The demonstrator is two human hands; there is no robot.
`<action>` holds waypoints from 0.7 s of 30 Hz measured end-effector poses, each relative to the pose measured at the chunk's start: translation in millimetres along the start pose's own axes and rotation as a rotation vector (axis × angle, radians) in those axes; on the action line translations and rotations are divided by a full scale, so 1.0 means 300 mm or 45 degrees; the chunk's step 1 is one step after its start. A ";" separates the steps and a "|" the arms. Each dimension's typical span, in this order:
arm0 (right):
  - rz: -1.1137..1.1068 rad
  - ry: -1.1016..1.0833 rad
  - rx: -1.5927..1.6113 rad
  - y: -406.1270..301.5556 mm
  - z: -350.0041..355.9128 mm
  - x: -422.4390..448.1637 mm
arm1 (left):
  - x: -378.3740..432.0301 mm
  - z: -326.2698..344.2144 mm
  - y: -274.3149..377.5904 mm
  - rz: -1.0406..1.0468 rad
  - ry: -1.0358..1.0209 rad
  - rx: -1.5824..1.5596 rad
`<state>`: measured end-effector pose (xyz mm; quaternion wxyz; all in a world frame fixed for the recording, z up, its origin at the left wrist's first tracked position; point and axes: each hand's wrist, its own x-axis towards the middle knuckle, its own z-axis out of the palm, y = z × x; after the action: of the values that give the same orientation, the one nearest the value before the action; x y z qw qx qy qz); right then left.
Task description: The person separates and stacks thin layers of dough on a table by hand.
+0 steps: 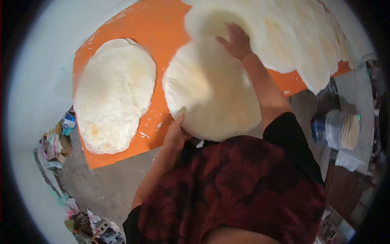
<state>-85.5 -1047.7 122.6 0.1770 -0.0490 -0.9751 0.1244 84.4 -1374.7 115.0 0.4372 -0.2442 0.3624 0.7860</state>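
Note:
In front of me lies a rounded white sheet of fibre wadding (210, 91), faintly yellow in places, its near edge reaching my body. My left hand (176, 131) grips its lower left rim, thumb on top and fingers hidden beneath. At its far side, my right hand (237, 42) rests palm down with thumb and fingers spread, over or touching the white fibre. A second oval wadding pad (115, 94) lies flat to the left, creased, with a small yellow stain near its lower end. Overlapping wadding sheets (280, 39) spread across the upper right.
An orange table covering (170, 18) lies under the wadding, with white fibre scraps on it. Beyond its edge is a grey floor (100, 189). Cartons and bags (58, 143) line the left wall (36, 76). A plastic-wrapped stack (338, 129) stands at right.

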 end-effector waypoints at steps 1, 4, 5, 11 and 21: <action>0.001 0.128 0.162 0.049 -0.067 -0.052 | -0.020 0.028 -0.001 0.346 0.174 0.357; 0.110 0.396 0.611 0.137 -0.189 -0.317 | -0.034 0.015 0.021 0.992 0.506 1.089; 0.183 0.464 0.659 0.177 -0.190 -0.437 | -0.029 0.032 0.041 1.201 0.521 1.422; 1.381 0.412 1.572 0.222 -0.011 -1.032 | 0.131 0.122 0.096 1.428 0.441 2.744; 0.682 0.392 0.245 0.005 -0.193 -0.868 | 0.229 0.023 0.069 1.162 0.546 2.898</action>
<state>178.1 -1069.7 87.9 0.2872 -0.3050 -0.8731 0.2494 31.6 -1341.6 78.4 0.0193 0.2981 0.9530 0.0498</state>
